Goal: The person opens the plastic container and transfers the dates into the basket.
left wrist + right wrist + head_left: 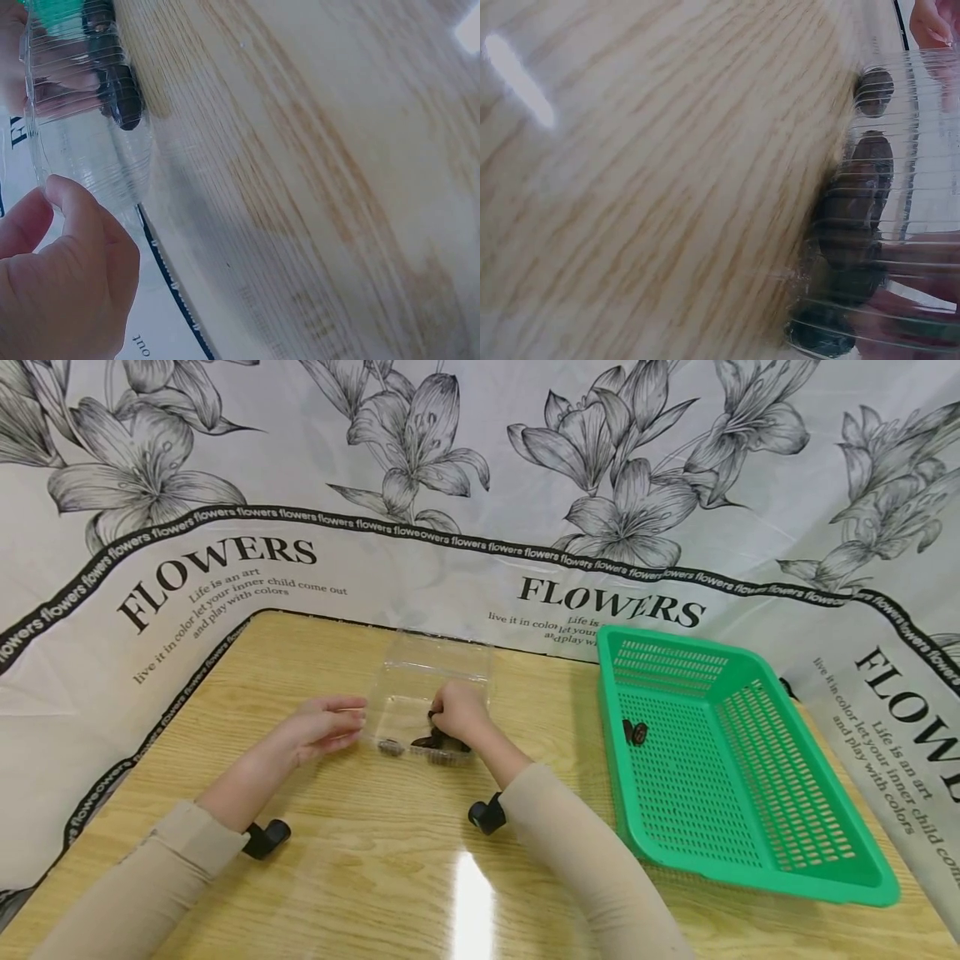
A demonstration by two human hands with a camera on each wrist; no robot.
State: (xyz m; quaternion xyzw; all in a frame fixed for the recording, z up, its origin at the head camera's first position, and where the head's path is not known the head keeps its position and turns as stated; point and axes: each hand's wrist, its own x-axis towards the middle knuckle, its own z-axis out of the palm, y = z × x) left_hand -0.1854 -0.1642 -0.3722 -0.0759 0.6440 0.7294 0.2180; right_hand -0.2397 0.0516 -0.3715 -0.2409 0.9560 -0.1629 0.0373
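A clear plastic clamshell box [397,714] lies on the table with its lid raised at the back. Several dark brown, date-like oval pieces [427,742] are along its front wall; through the ribbed plastic they appear as a row of dates [859,187] in the right wrist view. My left hand [326,727] is at the box's left side, and the left wrist view has its thumb and forefinger pinching the rim. Reaching inside, my right hand [461,714] has curled fingers around a dark date [432,717], mostly hidden by the hand.
To the right stands a green plastic basket [626,810] with slotted walls; two dark dates [637,732] lie in it near its left wall. White floral cloth [420,560] rises behind the wooden table [360,877]. A black wrist device [487,814] shows beside the right sleeve.
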